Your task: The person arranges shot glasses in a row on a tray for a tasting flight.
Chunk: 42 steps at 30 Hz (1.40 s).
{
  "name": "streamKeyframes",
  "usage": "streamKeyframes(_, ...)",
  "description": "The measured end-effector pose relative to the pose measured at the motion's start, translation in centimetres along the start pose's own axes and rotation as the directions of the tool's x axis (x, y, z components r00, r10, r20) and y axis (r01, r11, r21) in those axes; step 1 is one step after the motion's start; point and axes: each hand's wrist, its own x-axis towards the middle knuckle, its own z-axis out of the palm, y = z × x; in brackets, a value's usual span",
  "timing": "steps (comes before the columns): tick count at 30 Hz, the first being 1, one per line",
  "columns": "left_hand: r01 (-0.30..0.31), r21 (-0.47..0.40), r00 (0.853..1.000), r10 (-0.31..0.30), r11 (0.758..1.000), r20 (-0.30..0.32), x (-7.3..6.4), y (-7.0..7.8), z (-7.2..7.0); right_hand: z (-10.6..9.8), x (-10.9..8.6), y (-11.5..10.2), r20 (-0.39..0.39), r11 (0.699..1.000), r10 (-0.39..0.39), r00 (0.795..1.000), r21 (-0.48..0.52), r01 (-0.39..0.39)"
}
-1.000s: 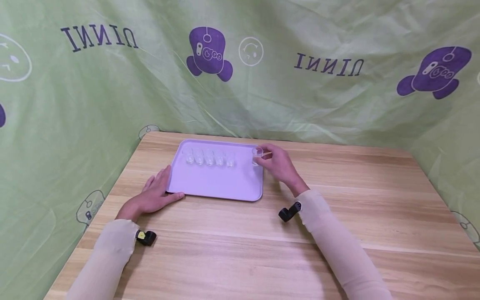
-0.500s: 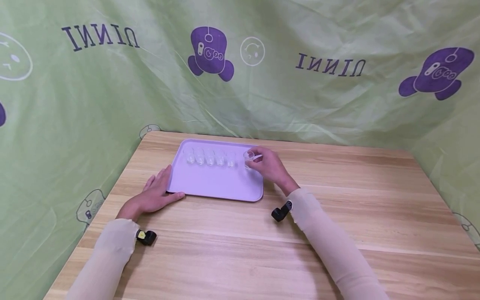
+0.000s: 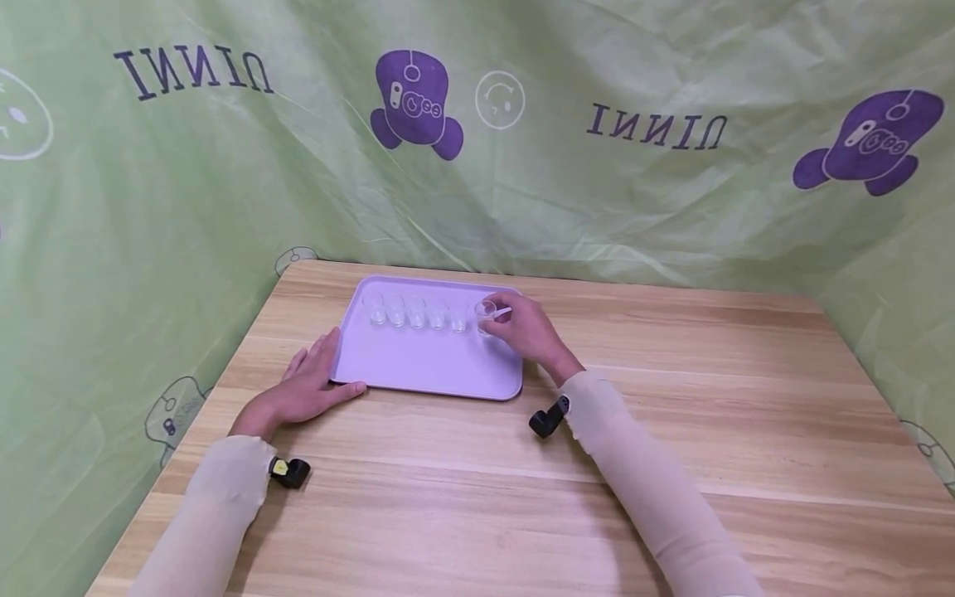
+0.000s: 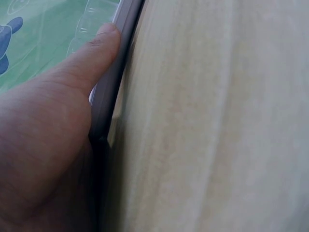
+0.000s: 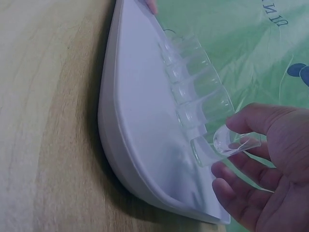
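Note:
My right hand point(image 3: 520, 325) pinches a small clear shot glass point(image 3: 485, 313) between thumb and fingers, over the right part of the lilac tray point(image 3: 425, 369). The glass is upright, its base right at the tray's surface, at the right end of a row of several matching glasses point(image 3: 417, 313). In the right wrist view, the thumb and fingertips lie around the upper part of the held glass point(image 5: 205, 153). At the tray's front left corner, my left hand point(image 3: 309, 392) rests against the rim point(image 4: 108, 92), thumb along the front edge and fingers along the left side.
The tray lies near the back edge of a wooden table point(image 3: 462, 497). Behind and beside the table hangs a green curtain point(image 3: 552, 215) with purple prints. A black wrist camera point(image 3: 289, 473) sits at the left cuff, another camera point(image 3: 548, 417) at the right.
My right hand has carried the shot glass leftward from the tray's right edge to beside the row's last glass. The left hand has stayed at the tray corner.

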Motion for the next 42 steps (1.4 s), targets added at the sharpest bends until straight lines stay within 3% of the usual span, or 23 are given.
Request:
streamKeyframes(4, -0.023, -0.017, 1.000, 0.023, 1.000, -0.012, -0.09, -0.20, 0.09, 0.21, 0.19, -0.14, -0.005, 1.000, -0.003, 1.000, 0.001, 0.003)
streamKeyframes(19, 0.019, 0.012, 1.000, -0.019, 1.000, 0.022, 0.13, 0.14, -0.12, 0.54, 0.35, 0.01, 0.000, 1.000, -0.013, 1.000, 0.025, 0.013)
streamKeyframes(42, 0.021, 0.007, 1.000, -0.021, 1.000, 0.018, 0.14, -0.02, -0.11, 0.69, 0.59, -0.03, -0.002, 0.997, 0.006, 1.000, 0.073, -0.006)
